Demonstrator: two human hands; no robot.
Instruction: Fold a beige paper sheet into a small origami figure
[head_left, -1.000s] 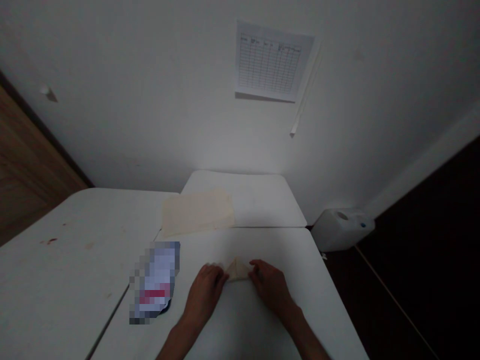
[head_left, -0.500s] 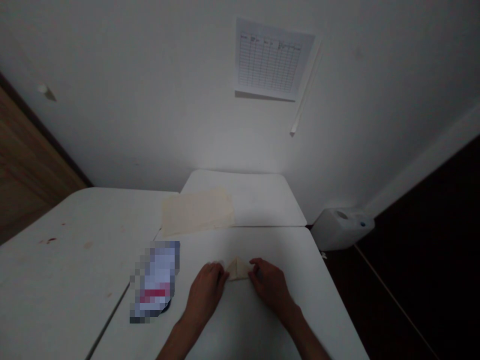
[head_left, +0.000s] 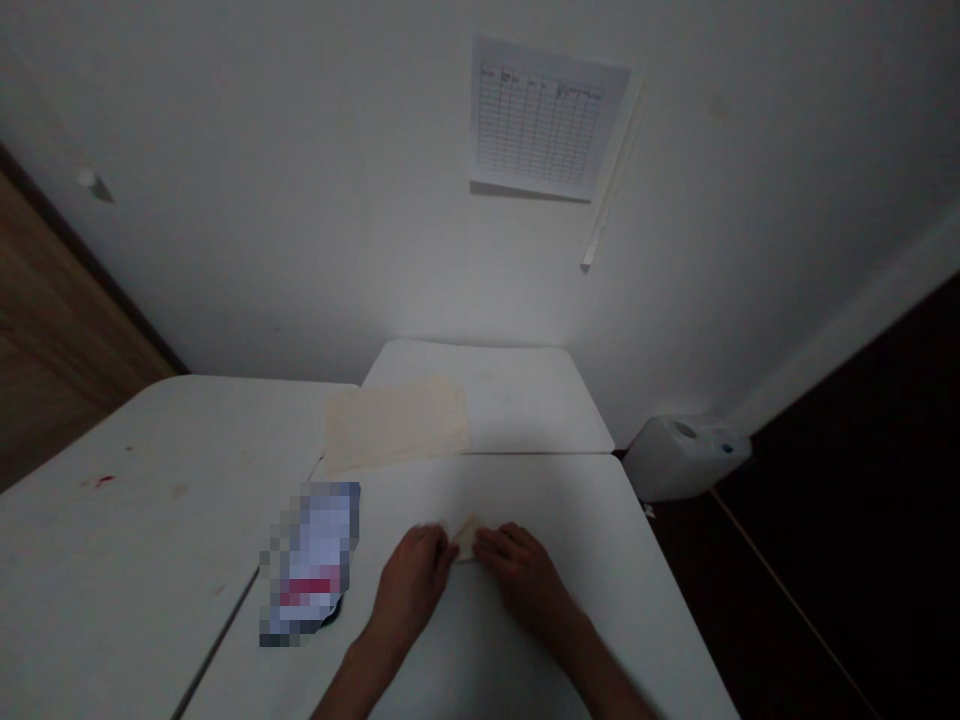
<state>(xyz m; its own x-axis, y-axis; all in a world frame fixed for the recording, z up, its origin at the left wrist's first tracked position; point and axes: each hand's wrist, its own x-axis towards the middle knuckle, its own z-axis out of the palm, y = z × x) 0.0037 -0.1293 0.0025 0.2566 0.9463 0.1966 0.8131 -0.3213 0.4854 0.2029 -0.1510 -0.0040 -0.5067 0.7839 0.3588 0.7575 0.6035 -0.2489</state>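
Paper [head_left: 466,538] betw. L hand [head_left: 411,590], R hand [head_left: 521,578]; pkt [head_left: 309,565] near

nothing legible: printed table sheet [head_left: 541,118] on wall [head_left: 300,200], entries too small; pixelated packet [head_left: 309,565] unreadable.

Far surface: a white tabletop [head_left: 517,385] against the wall, with a flat stack of cream paper [head_left: 396,425] lying across its near edge
Left surface: a second white tabletop [head_left: 135,470] with a small red stain [head_left: 103,481] near its left side
Near surface: a third white tabletop [head_left: 559,490], butted against the other two
Packet: a pixelated blue, white and red packet [head_left: 309,565] on the near surface, at its left edge
Wall: a printed grid chart [head_left: 540,118], with a thin white strip [head_left: 613,185] just right of it
Left side: a wooden panel [head_left: 52,330]
Right side: a white plastic jerrycan [head_left: 684,458] on the dark floor [head_left: 840,500]
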